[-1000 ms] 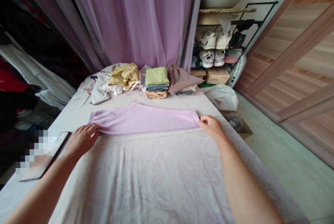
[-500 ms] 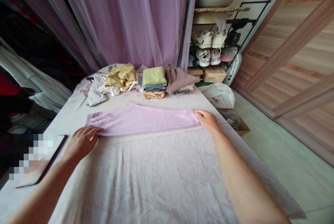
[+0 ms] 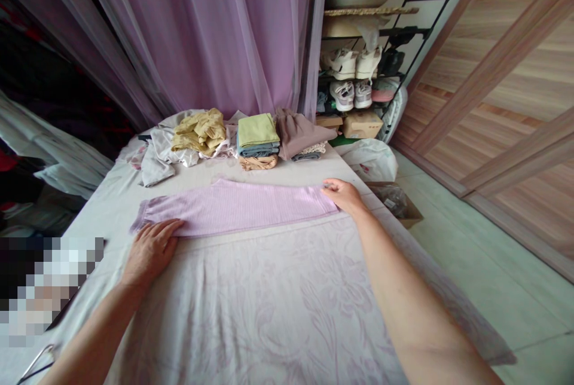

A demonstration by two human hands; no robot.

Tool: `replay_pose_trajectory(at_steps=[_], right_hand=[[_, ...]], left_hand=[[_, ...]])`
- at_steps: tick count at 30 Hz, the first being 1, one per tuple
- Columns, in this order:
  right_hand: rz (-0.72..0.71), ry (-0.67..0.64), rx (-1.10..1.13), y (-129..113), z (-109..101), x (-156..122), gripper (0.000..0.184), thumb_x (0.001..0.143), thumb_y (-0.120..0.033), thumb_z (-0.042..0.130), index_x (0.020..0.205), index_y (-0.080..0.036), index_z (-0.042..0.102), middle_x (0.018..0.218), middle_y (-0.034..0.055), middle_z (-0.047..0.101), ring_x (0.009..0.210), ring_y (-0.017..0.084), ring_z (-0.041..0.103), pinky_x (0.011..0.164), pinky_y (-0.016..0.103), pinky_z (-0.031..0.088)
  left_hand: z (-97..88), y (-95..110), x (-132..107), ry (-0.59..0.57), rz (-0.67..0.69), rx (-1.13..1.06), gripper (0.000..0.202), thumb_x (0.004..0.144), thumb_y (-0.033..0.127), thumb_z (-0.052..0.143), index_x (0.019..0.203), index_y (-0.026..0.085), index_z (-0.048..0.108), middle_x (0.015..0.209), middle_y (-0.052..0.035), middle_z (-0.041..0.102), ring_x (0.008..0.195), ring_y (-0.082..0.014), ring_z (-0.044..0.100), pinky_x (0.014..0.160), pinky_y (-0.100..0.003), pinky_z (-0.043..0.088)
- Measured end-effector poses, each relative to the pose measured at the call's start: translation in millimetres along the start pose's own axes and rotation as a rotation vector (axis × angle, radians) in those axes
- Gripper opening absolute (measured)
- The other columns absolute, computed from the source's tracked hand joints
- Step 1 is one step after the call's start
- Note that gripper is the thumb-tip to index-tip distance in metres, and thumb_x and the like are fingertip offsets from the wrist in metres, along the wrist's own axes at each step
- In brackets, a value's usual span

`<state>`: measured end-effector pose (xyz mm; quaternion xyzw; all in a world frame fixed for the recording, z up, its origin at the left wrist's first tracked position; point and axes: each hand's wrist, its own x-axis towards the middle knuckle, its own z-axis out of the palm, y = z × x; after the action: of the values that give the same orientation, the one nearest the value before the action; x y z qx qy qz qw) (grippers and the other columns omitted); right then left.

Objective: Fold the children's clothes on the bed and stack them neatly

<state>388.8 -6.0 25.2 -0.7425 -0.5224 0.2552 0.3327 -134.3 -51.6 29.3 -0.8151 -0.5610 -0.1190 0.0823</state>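
A lilac ribbed garment (image 3: 237,208) lies folded into a long flat strip across the bed (image 3: 269,301). My left hand (image 3: 150,249) rests flat on the sheet at the strip's left near corner, fingers stretched out and touching the cloth. My right hand (image 3: 343,195) sits at the strip's right end, fingers curled on its far corner.
At the bed's far end lie a crumpled yellow garment (image 3: 198,131) on white clothes, a folded stack topped in green (image 3: 256,134), and a mauve piece (image 3: 298,134). A shoe rack (image 3: 359,74) stands at the right, with a white bag (image 3: 372,161) and a cardboard box (image 3: 397,202) on the floor.
My right hand has slid from the strip's near right corner up to its far right corner. My left hand has flattened at the left end. The view shifted rightward a little.
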Motion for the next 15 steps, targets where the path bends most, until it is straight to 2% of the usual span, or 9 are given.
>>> replay_pose_trajectory(at_steps=[4,8,11,15], right_hand=[[0.016,-0.033,-0.062,-4.9,-3.5,-0.2,0.025,0.075,-0.034,0.07,0.094,-0.018,0.071,0.08,0.0004,0.071,0.074,0.016,0.062,0.069,0.026,0.042],[0.023,-0.027,-0.092,-7.3,-4.9,0.9,0.027,0.074,-0.043,0.069,0.09,-0.022,0.071,0.082,0.0015,0.073,0.075,0.017,0.062,0.068,0.027,0.042],[0.003,-0.028,-0.085,-4.7,-2.8,1.6,0.022,0.072,-0.042,0.07,0.083,-0.023,0.07,0.079,0.0005,0.072,0.07,0.017,0.061,0.065,0.028,0.041],[-0.06,0.0,-0.045,-3.9,-1.0,-0.2,0.016,0.074,-0.037,0.065,0.081,-0.022,0.065,0.081,-0.0001,0.072,0.075,0.016,0.061,0.067,0.025,0.042]], left_hand=[[2.6,3.9,-0.2,0.027,-0.026,-0.023,0.046,0.089,0.036,0.038,0.119,0.017,0.068,0.119,-0.0143,0.07,0.107,-0.033,0.064,0.094,-0.048,0.049],[3.1,6.4,-0.5,0.032,-0.048,-0.027,0.045,0.089,0.036,0.038,0.118,0.019,0.068,0.12,-0.0119,0.07,0.108,-0.0301,0.065,0.095,-0.044,0.049],[3.9,6.3,-0.8,0.027,-0.059,-0.017,0.044,0.088,0.035,0.039,0.118,0.021,0.068,0.12,-0.0102,0.07,0.109,-0.0285,0.065,0.096,-0.042,0.05],[5.2,5.2,-1.7,0.042,-0.065,-0.017,0.043,0.088,0.035,0.04,0.119,0.022,0.067,0.12,-0.0099,0.07,0.109,-0.0285,0.065,0.095,-0.042,0.05]])
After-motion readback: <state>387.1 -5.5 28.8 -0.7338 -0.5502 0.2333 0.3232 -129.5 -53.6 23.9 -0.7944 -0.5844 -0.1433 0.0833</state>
